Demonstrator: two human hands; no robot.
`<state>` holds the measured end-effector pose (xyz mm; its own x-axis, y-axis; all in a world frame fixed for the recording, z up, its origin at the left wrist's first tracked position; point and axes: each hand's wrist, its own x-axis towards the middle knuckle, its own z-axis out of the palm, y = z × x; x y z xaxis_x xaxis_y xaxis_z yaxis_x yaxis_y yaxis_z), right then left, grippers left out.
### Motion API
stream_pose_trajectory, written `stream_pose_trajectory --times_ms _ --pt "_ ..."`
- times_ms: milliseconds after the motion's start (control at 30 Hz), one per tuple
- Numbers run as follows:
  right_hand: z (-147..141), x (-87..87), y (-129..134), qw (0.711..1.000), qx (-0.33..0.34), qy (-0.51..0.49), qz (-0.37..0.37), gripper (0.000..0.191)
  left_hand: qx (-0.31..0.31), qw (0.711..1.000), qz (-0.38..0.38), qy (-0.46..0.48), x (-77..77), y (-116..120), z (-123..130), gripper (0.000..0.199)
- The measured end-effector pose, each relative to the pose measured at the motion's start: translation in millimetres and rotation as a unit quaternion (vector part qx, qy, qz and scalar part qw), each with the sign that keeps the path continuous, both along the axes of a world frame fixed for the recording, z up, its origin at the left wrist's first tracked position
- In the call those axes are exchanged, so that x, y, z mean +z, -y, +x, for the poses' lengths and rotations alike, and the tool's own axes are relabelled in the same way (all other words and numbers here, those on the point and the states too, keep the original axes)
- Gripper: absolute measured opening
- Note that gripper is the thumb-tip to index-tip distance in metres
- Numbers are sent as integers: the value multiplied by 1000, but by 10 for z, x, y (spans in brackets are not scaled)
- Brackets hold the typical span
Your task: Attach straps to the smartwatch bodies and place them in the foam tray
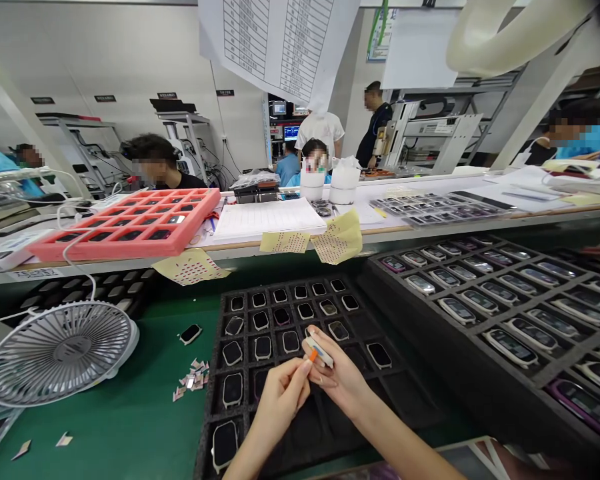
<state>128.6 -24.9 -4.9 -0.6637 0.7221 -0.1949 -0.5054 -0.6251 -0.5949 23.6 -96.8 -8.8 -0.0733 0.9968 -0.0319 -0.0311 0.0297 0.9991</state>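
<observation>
My left hand (279, 401) and my right hand (339, 379) meet above a black foam tray (300, 427). Between their fingertips is a small white strip with an orange tab (319, 351). My left fingers pinch near the orange end, and my right fingers hold the white part. The tray's pockets carry several dark smartwatch bodies, such as one (291, 341) just beyond my fingers. My hands and forearms hide the tray's lower pockets.
A larger black tray of white-framed watch bodies (500, 313) lies to the right. On the green mat are a desk fan (60, 353), a loose watch part (191, 334) and peeled scraps (193, 377). A red foam tray (125, 223) stands on the shelf behind, and co-workers sit beyond.
</observation>
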Motion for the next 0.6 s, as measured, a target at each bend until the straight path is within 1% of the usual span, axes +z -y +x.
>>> stream_pose_trajectory --times_ms 67,167,233,300,367,400,433,467,533,600 --pt "-5 -16 28 999 -15 24 29 42 13 1000 2 14 0 -12 -7 58" --pt "-32 -42 104 993 -29 71 92 36 32 999 18 34 12 -46 26 53" --pt "-46 -77 125 983 -34 105 145 36 43 999 25 16 10 -53 35 48" --pt "-8 -141 58 966 -46 145 210 36 68 997 21 -28 -5 -22 -45 45" --pt "121 -232 -122 926 -86 232 284 34 116 989 16 -89 -28 59 -267 44" --pt "223 -283 -249 890 -122 301 319 35 149 981 11 -127 -43 119 -431 44" --pt "343 -335 -393 835 -153 384 364 39 183 968 8 -170 -63 188 -620 44" --pt "474 -384 -543 813 -166 414 375 42 213 950 -3 -227 -89 266 -821 44" --pt "727 -467 -826 786 -172 453 384 44 261 900 -60 -344 -169 427 -1207 44" --pt "916 -530 -1037 759 -178 489 393 43 268 858 -121 -422 -287 570 -1499 43"
